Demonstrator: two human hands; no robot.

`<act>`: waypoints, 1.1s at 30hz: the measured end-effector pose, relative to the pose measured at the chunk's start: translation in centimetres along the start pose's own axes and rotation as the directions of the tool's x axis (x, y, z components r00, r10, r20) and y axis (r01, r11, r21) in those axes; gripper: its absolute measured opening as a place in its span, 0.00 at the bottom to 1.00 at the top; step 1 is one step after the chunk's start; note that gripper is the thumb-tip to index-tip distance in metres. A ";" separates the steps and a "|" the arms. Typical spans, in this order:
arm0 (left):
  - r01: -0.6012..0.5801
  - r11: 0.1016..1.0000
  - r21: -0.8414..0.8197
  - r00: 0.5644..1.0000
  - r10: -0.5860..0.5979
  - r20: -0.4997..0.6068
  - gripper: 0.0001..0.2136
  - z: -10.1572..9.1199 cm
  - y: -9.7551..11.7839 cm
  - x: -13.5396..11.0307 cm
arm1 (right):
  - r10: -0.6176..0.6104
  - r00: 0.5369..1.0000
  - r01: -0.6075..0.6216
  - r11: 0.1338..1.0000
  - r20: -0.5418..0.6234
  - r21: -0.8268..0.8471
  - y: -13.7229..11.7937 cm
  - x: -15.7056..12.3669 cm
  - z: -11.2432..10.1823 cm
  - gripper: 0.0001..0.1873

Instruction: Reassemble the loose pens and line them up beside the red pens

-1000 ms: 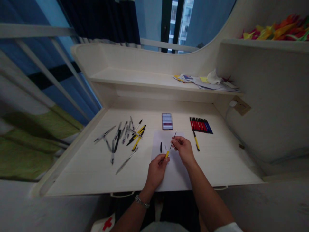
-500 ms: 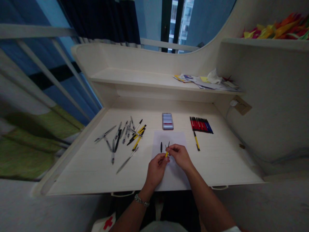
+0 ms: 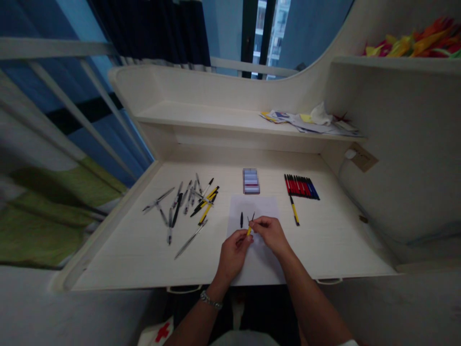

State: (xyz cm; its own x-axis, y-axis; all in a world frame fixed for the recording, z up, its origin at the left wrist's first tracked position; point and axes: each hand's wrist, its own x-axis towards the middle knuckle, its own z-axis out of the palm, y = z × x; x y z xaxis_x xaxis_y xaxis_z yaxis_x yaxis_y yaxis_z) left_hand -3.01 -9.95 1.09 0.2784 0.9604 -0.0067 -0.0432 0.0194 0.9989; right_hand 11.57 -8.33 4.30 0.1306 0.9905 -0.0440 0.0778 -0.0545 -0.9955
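Observation:
Over a white paper sheet (image 3: 236, 204), my left hand (image 3: 233, 252) is closed around a yellow pen barrel (image 3: 249, 231), held tilted upward. My right hand (image 3: 271, 234) meets it at the barrel's upper end, its thumb and forefinger pinched on a thin pen refill (image 3: 253, 215) whose dark end sticks up past the fingertips. How far the refill sits in the barrel is hidden by the fingers. A black pen cap (image 3: 241, 219) lies on the sheet just beyond my left hand.
Loose clear, black and yellow pens (image 3: 187, 197) lie scattered on the left of the desk. A tight row of red and blue pens (image 3: 300, 186) is at right, with one yellow pen (image 3: 294, 211) below it. A phone (image 3: 251, 181) lies behind the sheet; papers (image 3: 313, 122) rest on the shelf.
Both hands keep nearly the same pose at the yellow barrel. The whole view has shifted very slightly; nothing on the desk has moved.

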 end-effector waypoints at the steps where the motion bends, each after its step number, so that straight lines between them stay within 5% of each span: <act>1: 0.004 1.000 0.002 1.000 -0.004 -0.004 0.12 0.0 -0.1 0.0 | 0.003 1.000 -0.003 1.000 0.012 -0.002 0.0 0.0 0.0 0.10; 8: 0.026 0.999 -0.024 0.999 -0.027 -0.032 0.13 -0.2 -0.5 -0.5 | 0.005 0.971 -0.003 1.000 0.237 -0.008 0.7 1.0 -1.5 0.14; 11: 0.044 0.998 -0.050 0.997 -0.047 -0.053 0.14 -0.3 -0.6 -0.5 | 0.000 0.994 0.024 0.975 0.107 -0.220 1.5 2.5 -1.3 0.11; 15: 0.040 0.998 -0.057 0.997 -0.044 -0.070 0.15 -0.4 -0.7 -0.5 | 0.004 0.997 -0.052 0.733 -0.073 -0.678 2.5 3.9 0.5 0.06; 19: 0.036 0.998 -0.055 0.997 -0.039 -0.072 0.14 -0.4 -0.7 -0.4 | 0.025 0.993 -0.107 0.560 -0.113 -0.821 3.0 4.4 1.5 0.07; 22: 0.036 0.998 -0.049 0.996 -0.039 -0.074 0.14 -0.5 -0.7 -0.4 | 0.014 0.993 -0.095 0.678 -0.116 -0.729 3.0 4.5 0.7 0.06; 26: 0.041 0.998 -0.042 0.998 -0.043 -0.055 0.14 -0.3 -0.7 -0.4 | 0.001 0.998 -0.017 0.969 -0.066 -0.248 1.7 4.1 -0.8 0.10; 29: 0.049 0.998 -0.050 0.998 -0.051 -0.039 0.14 0.0 -0.6 -0.4 | 0.052 0.996 -0.046 0.995 -0.075 0.091 -0.1 3.3 -1.2 0.18; 33: 0.052 0.997 -0.059 0.998 -0.053 -0.029 0.14 0.4 -0.5 -0.5 | 0.087 0.987 -0.051 0.966 -0.132 0.255 -2.5 2.2 -0.9 0.18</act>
State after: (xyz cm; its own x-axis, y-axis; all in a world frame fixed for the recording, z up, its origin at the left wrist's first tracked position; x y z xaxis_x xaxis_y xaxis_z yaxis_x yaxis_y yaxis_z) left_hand -2.78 -10.58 0.62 0.2526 0.9656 -0.0613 -0.0851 0.0853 0.9927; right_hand 12.51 -6.11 6.72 0.2665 0.9564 -0.1191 -0.1834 -0.0709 -0.9805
